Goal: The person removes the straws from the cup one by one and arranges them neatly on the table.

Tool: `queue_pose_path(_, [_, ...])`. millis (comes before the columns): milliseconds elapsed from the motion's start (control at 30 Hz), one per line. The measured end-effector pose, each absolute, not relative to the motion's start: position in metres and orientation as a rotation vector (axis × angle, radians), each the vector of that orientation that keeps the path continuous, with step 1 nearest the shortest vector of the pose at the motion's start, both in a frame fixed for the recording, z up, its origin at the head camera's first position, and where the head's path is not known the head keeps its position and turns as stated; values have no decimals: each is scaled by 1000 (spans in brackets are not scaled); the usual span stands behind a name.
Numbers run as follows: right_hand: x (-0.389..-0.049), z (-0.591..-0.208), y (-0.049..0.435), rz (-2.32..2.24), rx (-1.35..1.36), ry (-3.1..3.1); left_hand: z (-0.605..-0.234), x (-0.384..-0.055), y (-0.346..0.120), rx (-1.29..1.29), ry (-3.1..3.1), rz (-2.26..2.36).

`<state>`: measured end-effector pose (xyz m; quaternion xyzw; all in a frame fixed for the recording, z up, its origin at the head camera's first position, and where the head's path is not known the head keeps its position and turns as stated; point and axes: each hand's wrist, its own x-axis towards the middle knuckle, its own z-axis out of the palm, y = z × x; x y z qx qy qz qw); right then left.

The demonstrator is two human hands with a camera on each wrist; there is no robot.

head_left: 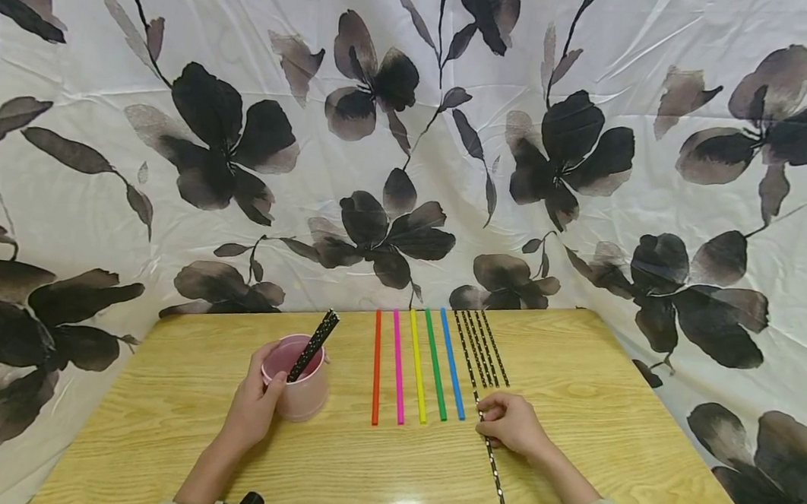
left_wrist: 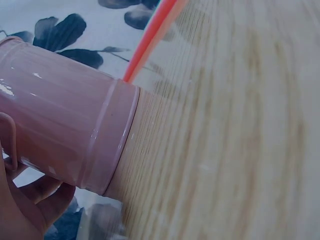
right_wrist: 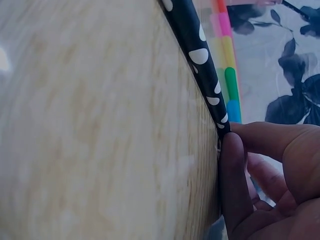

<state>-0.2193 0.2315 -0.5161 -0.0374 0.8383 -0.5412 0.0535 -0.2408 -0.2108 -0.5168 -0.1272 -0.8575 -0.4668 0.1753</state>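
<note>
My left hand (head_left: 251,408) grips a pink bucket-like cup (head_left: 305,401) by its left side and rim, on the left of the table. A bundle of black straws with white spots (head_left: 312,346) leans in the cup. In the left wrist view the cup (left_wrist: 70,115) has a small side handle. The thumb and fingers of my right hand (head_left: 516,425) pinch a black spotted straw (head_left: 495,470) near its far part. This straw lies along the table. Its far end is close to the near end of the leftmost straw in a row of black spotted straws (head_left: 484,347).
Left of the black row, side by side, lie a red straw (head_left: 377,368), a pink straw (head_left: 398,370), a yellow straw (head_left: 418,367), a green straw (head_left: 436,366) and a blue straw (head_left: 453,367). A floral cloth (head_left: 422,154) hangs behind the wooden table (head_left: 351,470).
</note>
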Motion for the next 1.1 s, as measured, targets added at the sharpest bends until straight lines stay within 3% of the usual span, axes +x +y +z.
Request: queue_pose_path(1100, [-218, -514, 231, -1647, -91, 2532, -512, -241, -211, -383, -2426, -1345])
